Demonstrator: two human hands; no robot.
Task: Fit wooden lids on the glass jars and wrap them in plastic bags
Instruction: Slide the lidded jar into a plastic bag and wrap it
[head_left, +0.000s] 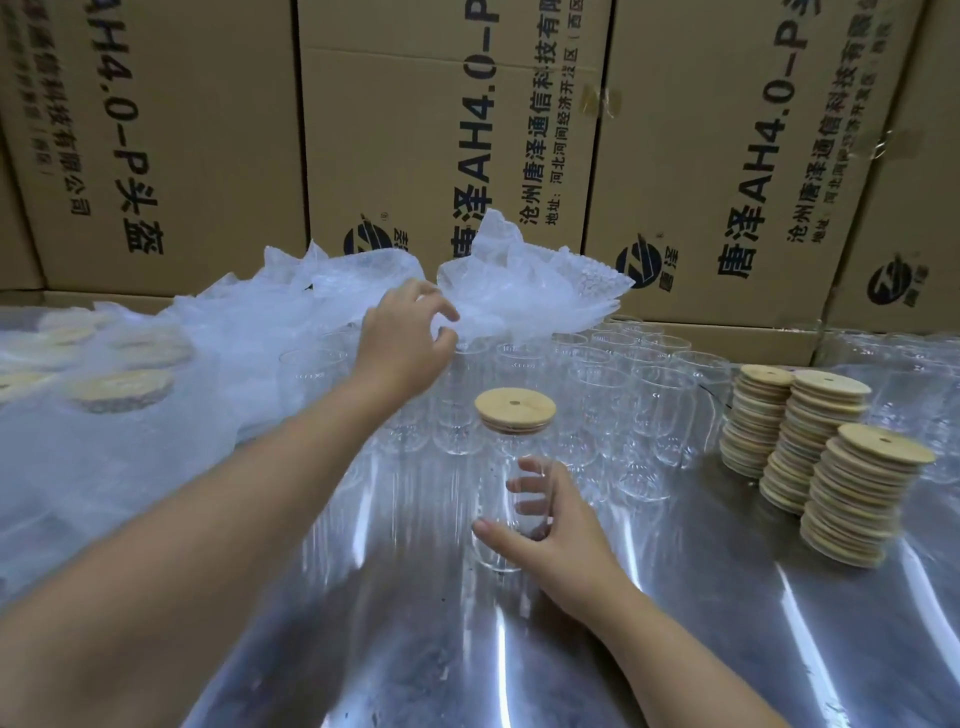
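A clear glass jar stands upright on the shiny metal table with a round wooden lid on its mouth. My right hand is wrapped around the jar's lower body. My left hand reaches far forward to the pile of clear plastic bags lying on top of the open jars; its fingers are spread and curled right at the edge of a bag, and a grip is not visible.
Several open glass jars stand in rows behind the held jar. Three stacks of wooden lids rise at the right. Bagged, lidded jars lie at the left. Cardboard boxes wall the back.
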